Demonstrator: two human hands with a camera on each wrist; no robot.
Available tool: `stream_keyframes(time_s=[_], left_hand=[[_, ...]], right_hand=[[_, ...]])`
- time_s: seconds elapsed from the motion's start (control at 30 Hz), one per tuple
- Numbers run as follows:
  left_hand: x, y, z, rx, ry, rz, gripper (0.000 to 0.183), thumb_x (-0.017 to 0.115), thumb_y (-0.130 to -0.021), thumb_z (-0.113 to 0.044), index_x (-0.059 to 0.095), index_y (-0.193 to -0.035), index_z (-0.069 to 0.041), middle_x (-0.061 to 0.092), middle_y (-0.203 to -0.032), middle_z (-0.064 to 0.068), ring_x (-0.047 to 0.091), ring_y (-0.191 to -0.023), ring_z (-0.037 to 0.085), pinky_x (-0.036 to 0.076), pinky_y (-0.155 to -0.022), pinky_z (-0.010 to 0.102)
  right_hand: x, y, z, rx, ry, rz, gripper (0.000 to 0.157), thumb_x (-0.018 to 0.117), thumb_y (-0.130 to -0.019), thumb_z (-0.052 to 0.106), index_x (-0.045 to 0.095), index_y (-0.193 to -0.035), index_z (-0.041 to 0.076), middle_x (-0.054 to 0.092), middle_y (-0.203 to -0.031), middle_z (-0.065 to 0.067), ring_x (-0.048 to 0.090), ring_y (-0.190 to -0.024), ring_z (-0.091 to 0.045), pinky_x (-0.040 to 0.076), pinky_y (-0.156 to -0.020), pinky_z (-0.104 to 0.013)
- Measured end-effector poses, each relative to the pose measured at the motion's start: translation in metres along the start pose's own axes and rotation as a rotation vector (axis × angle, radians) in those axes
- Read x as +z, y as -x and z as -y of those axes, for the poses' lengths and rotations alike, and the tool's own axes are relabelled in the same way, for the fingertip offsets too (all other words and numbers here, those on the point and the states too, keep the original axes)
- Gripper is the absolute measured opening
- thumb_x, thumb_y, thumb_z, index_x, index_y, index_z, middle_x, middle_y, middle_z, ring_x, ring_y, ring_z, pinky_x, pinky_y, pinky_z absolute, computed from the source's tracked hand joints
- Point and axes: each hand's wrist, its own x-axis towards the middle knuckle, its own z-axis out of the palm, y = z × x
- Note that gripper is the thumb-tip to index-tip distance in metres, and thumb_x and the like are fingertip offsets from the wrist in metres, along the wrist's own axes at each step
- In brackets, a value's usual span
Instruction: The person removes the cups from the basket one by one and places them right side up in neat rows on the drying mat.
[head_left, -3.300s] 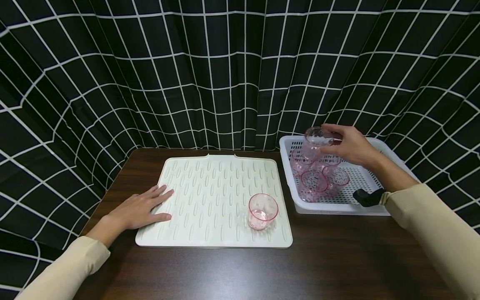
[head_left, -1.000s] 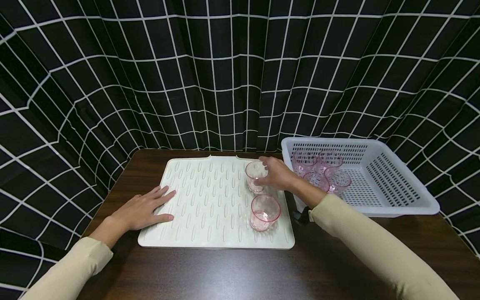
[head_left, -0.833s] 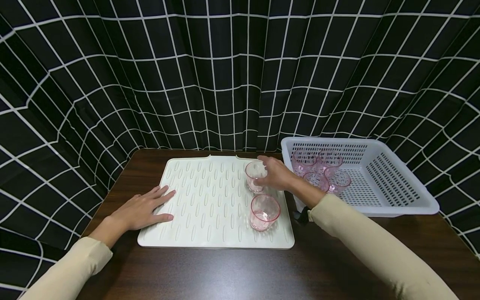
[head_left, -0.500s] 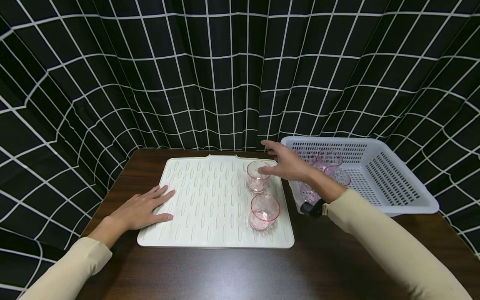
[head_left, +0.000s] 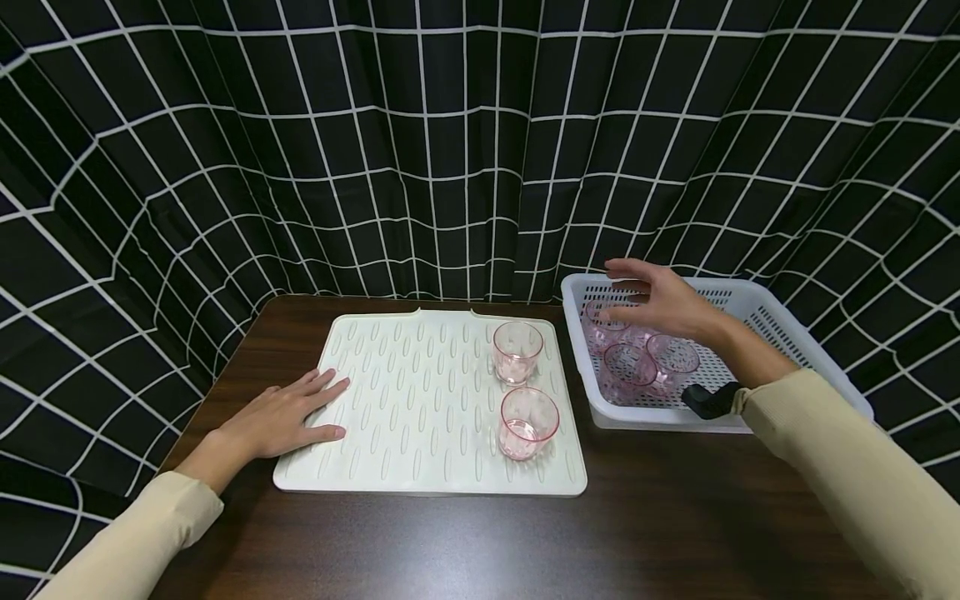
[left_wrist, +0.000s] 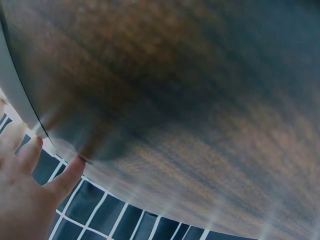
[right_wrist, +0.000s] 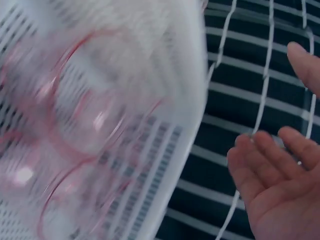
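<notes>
My left hand (head_left: 281, 417) lies flat with spread fingers on the left edge of a white ridged drying mat (head_left: 420, 400). On the mat's right side stand two clear pink-rimmed glasses, a far glass (head_left: 517, 367) and a near glass (head_left: 522, 433), both upright. My right hand (head_left: 663, 302) is over the back left of a white plastic basket (head_left: 622, 417), fingers apart and holding nothing. Below it several pink glasses (head_left: 628, 367) are grouped in the basket's left part, some partly hidden by the hand. The right wrist view shows the same hand (right_wrist: 280, 190) with its palm bare.
Both the mat and the basket rest on a dark wooden table (head_left: 420, 542), the basket right of the mat. A black curtain with a white grid (head_left: 450, 167) hangs close behind and along the sides. A dark wrist strap (head_left: 708, 402) overlaps the basket's front.
My right hand has carried a glass from the basket to the mat's far right, let go of it there, and moved back right over the basket. The left hand has stayed put.
</notes>
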Motion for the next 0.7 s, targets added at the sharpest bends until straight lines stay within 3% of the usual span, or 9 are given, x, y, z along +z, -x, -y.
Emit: stream_keyframes(time_s=[0.2,0.5,0.7], left_hand=[[0.002,-0.001,0.001,-0.006,0.017,-0.001,0.086,0.048,-0.09,-0.073,0.038,-0.155,-0.018,0.032,-0.159,0.017,0.028,-0.146,0.043,0.026,-0.103,0.075],[0.002,-0.002,0.003,-0.008,0.014,0.012,0.086,0.047,-0.09,-0.074,0.037,-0.155,-0.019,0.031,-0.16,0.017,0.026,-0.146,0.043,0.025,-0.103,0.075],[0.001,-0.001,0.001,-0.01,0.015,0.013,0.086,0.048,-0.09,-0.073,0.037,-0.155,-0.018,0.032,-0.159,0.017,0.027,-0.146,0.043,0.026,-0.103,0.075]], right_hand=[[-0.018,0.011,-0.031,0.069,0.016,0.024,0.079,0.079,-0.087,0.018,0.036,-0.15,0.0,0.039,-0.151,-0.026,0.041,-0.137,-0.046,0.04,-0.105,-0.056],[-0.046,0.026,-0.061,0.102,0.056,0.206,0.078,0.079,-0.087,0.019,0.036,-0.148,-0.005,0.041,-0.149,-0.03,0.042,-0.135,-0.049,0.039,-0.104,-0.058],[-0.054,0.033,-0.077,0.144,0.057,0.24,0.079,0.079,-0.086,0.018,0.036,-0.147,-0.008,0.041,-0.147,-0.033,0.041,-0.134,-0.052,0.039,-0.103,-0.06]])
